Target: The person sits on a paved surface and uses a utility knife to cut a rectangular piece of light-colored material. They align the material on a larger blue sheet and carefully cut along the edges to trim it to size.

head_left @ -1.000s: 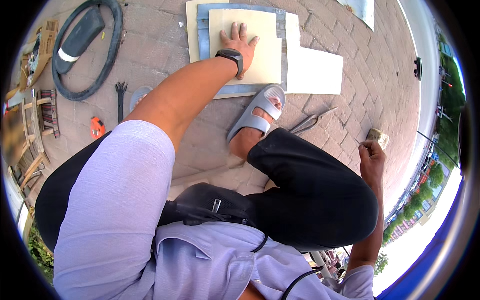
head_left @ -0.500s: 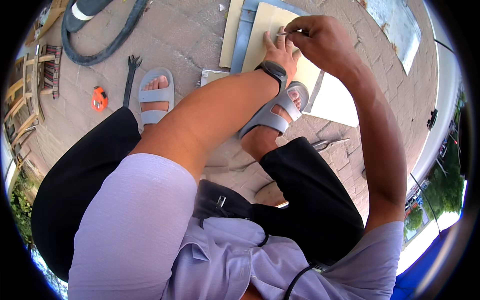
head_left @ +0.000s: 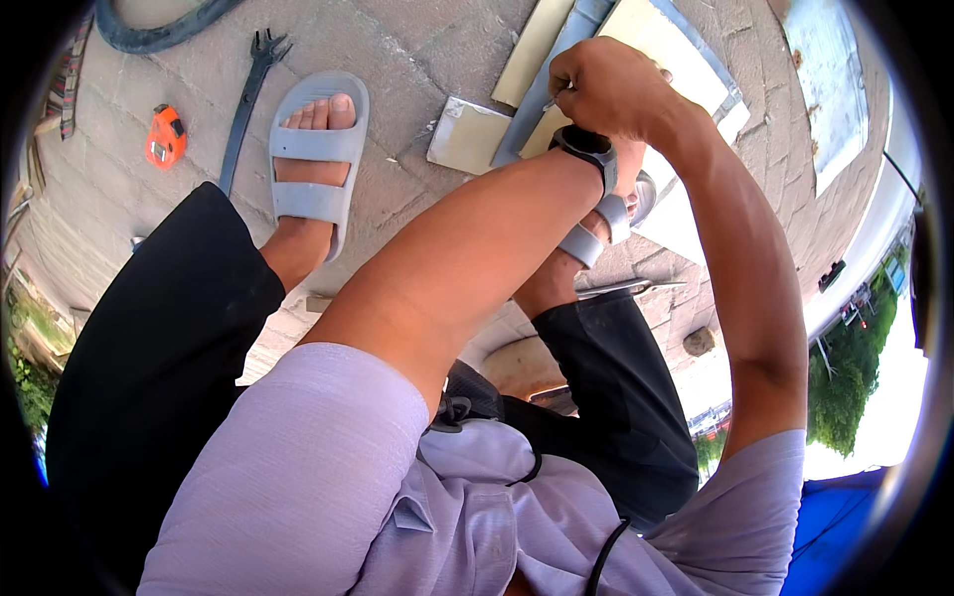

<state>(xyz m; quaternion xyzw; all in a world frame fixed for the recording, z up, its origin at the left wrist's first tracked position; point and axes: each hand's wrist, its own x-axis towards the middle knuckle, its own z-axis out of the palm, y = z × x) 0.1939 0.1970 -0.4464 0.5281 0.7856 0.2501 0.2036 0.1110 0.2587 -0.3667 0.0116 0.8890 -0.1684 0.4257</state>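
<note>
My right hand is closed above a beige board, its fingers curled around something I cannot make out. Directly beneath it is my left hand, with a dark watch on the wrist. Most of the left hand's fingers are hidden behind the right fist, and only a fingertip shows beyond it. The beige board lies over a blue-grey metal strip, which sticks out along the board's left side. A smaller beige piece lies left of the strip. A white sheet is partly under my arm.
A dark pry bar and an orange tape measure lie on the paving at left, below a black hose. A metal sheet is at far right. Snips lie beside my right knee, near a small stone.
My right hand has moved back toward my left wrist and now covers most of my left hand. The thin pointed metal tool seen in it earlier no longer shows. The view has shifted.
</note>
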